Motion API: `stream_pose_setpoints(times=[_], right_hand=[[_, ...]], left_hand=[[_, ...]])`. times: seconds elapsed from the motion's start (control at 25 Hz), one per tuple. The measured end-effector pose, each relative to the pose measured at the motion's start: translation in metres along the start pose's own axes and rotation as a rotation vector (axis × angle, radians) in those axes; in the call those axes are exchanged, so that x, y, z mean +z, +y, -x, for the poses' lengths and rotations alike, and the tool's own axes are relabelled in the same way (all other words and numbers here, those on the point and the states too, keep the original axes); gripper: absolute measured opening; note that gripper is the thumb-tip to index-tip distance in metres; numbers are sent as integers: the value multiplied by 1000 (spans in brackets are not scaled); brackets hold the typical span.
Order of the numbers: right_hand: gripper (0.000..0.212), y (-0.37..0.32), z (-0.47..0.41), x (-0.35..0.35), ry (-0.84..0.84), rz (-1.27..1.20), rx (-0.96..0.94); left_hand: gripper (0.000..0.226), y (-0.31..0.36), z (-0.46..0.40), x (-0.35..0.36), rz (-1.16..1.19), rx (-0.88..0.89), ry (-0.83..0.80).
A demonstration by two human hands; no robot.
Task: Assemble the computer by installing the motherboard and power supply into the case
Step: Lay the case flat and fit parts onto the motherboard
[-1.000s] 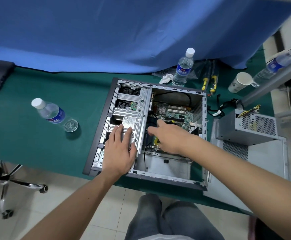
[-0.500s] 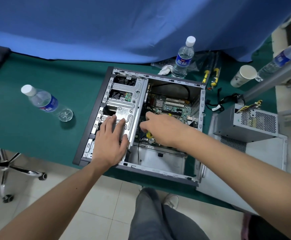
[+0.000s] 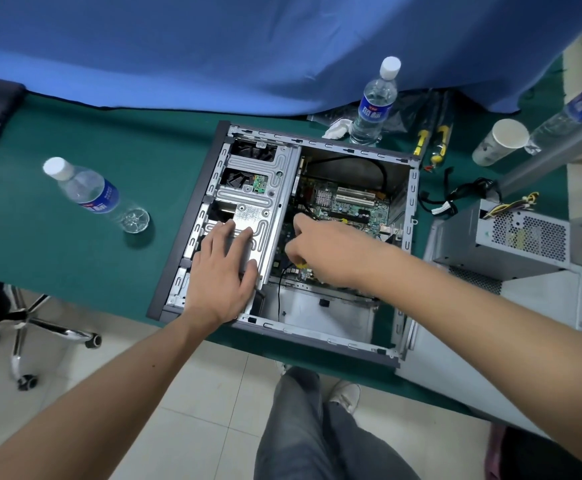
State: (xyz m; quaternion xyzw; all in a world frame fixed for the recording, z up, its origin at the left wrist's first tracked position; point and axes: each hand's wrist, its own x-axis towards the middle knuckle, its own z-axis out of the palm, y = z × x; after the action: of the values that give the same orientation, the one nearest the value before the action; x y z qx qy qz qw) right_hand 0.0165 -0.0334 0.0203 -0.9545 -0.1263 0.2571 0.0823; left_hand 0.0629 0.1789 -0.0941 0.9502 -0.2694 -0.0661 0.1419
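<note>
Green motherboard sits inside case | left hand flat, steadying drive cage | right hand curled on board, grip unclear | PSU waits on table

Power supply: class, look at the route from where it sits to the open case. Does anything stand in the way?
Yes. The power supply sits right of the case, outside it. The case's upright right wall lies between them, and the right hand and forearm reach across the opening over the motherboard. The left hand rests on the drive cage.
</note>
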Motion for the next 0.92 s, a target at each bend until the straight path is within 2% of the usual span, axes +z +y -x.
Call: stream_pose_setpoints(times=[0.08,0.16,0.2,0.28,0.36,0.44,0.48,0.56,0.64,0.68,0.8,0.92], right_hand=[[16,-6,1,8,76,95,17],[14,-6,-3,13,153,175,127],[25,-4,-6,13,157,192,185],[38,4,-8,15,37,115,243],[32,11,-4,13,-79,-68,189],[30,14,3,13,-76,-161,98],[29,12,5,14,-17,-165,83],[7,1,4,21,136,-94,158],[32,-9,0,27,171,8,290],[36,-11,-4,29,143,-13,323],[36,-4,-4,19,35,-243,254],[24,4,2,12,68,-181,147]], left_hand=[[51,0,2,1,-6,-1,-5],[52,-2,1,2,-14,4,-13],[52,-2,1,1,-17,1,-15],[52,-4,1,1,-17,-5,-12],[52,-3,1,2,-13,0,-7],[52,-3,0,2,-15,4,-3],[53,-3,-1,2,-18,4,-2],[53,-3,0,3,-17,4,4],[53,-3,1,4,-14,7,6],[53,-3,2,4,-15,6,5],[54,-3,2,4,-13,4,8],[54,-1,0,3,-10,7,9]])
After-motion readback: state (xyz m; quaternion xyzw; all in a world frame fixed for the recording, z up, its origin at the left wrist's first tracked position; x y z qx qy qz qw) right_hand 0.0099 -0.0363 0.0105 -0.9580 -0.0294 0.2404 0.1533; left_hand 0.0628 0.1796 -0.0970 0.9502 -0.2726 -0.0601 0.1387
